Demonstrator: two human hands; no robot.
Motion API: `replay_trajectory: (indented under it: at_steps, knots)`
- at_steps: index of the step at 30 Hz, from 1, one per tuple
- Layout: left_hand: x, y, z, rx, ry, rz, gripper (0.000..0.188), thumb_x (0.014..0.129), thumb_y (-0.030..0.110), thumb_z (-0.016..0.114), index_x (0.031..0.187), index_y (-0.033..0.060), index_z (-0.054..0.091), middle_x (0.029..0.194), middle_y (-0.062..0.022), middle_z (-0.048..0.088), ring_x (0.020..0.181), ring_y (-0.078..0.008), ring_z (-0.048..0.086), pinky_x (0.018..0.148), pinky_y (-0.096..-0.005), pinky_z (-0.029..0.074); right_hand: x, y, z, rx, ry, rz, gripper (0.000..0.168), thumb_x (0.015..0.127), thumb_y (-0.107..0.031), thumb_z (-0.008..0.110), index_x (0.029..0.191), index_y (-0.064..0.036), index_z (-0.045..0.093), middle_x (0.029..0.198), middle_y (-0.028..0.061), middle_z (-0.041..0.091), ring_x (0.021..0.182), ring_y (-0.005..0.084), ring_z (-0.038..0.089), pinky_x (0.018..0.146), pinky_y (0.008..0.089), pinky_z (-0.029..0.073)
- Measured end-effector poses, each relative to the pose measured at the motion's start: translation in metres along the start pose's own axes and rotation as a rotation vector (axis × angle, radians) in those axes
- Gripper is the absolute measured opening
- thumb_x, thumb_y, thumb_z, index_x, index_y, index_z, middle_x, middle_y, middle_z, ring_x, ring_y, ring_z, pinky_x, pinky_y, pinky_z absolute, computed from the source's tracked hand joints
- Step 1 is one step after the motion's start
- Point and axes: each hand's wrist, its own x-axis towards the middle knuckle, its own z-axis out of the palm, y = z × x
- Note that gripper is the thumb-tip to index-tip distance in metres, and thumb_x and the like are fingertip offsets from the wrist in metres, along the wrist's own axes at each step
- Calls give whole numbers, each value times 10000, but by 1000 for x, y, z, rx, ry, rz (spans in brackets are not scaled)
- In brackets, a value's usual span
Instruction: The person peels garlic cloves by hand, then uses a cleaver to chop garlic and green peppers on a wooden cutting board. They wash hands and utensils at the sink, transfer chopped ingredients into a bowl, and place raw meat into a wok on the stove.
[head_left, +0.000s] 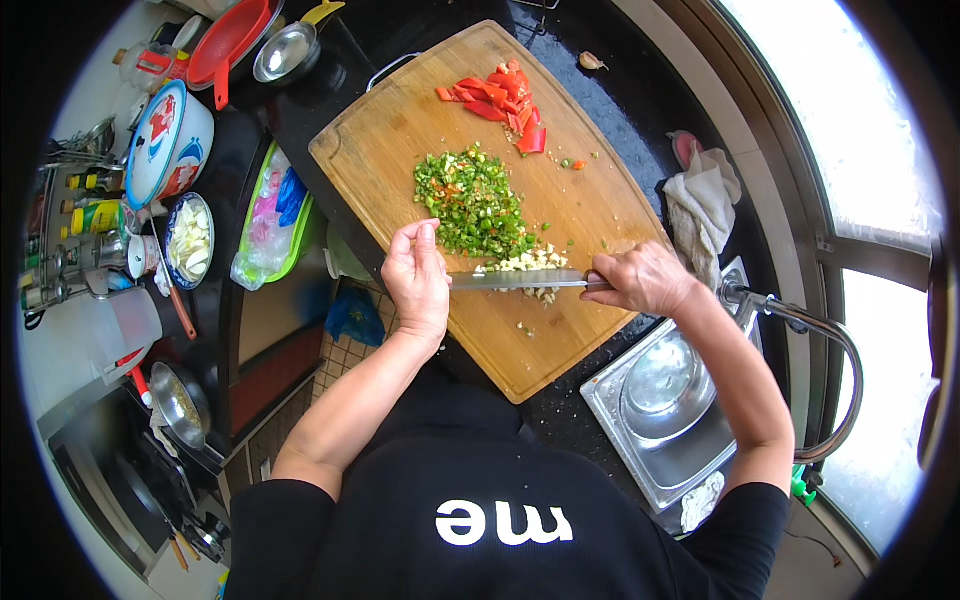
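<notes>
My right hand (637, 279) grips the handle of a kitchen knife (517, 280), whose blade lies across a wooden cutting board (577, 330) and points left. My left hand (417, 277) is raised at the blade's far end, thumb and fingertips close together; whether it pinches the blade's tip I cannot tell. Chopped pale garlic (534, 261) lies along both sides of the blade. Just beyond it is a heap of finely chopped green peppers (476, 202) with a few orange-red bits. Pieces of red pepper (502, 97) sit near the board's far end.
A steel sink (667, 390) with a curved faucet (847, 352) is at the right, beside a crumpled cloth (701, 202). A garlic clove (592, 61) lies beyond the board. Leftward are a green basket (300, 236) with plastic bags, a bowl of pale slices (190, 240) and another knife (180, 304).
</notes>
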Motion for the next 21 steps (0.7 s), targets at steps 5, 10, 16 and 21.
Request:
replay_trajectory:
  at_steps: [5, 10, 16, 21]
  knots:
    - [13, -11, -9, -75, 25, -3, 184, 922, 208, 505, 953, 32, 547, 735, 3, 532, 476, -21, 367, 403, -179, 348, 21, -8, -43, -29, -103, 40, 361, 820, -462, 561, 759, -106, 547, 529, 85, 560, 492, 276, 573, 458, 363, 461]
    - [-1, 3, 13, 14, -11, 36, 176, 935, 188, 475, 944, 25, 541, 616, 27, 458, 474, -24, 391, 405, -182, 351, 2, 12, -1, 1, 66, -3, 322, 796, -386, 630, 744, -89, 515, 520, 74, 520, 487, 256, 563, 463, 353, 441]
    - [-25, 12, -8, 25, -82, 34, 166, 934, 193, 477, 956, 44, 547, 575, 42, 421, 466, -21, 377, 422, -173, 348, -12, -13, -25, 29, 19, -9, 357, 798, -447, 595, 738, -102, 524, 526, 57, 550, 479, 255, 574, 435, 344, 454]
    - [-48, -12, -13, 56, -100, -126, 158, 934, 186, 476, 950, 47, 549, 597, 37, 434, 470, -24, 386, 418, -169, 347, -22, -14, 1, 115, -91, -38, 371, 793, -452, 601, 698, -105, 510, 531, 89, 559, 499, 281, 580, 460, 368, 471]
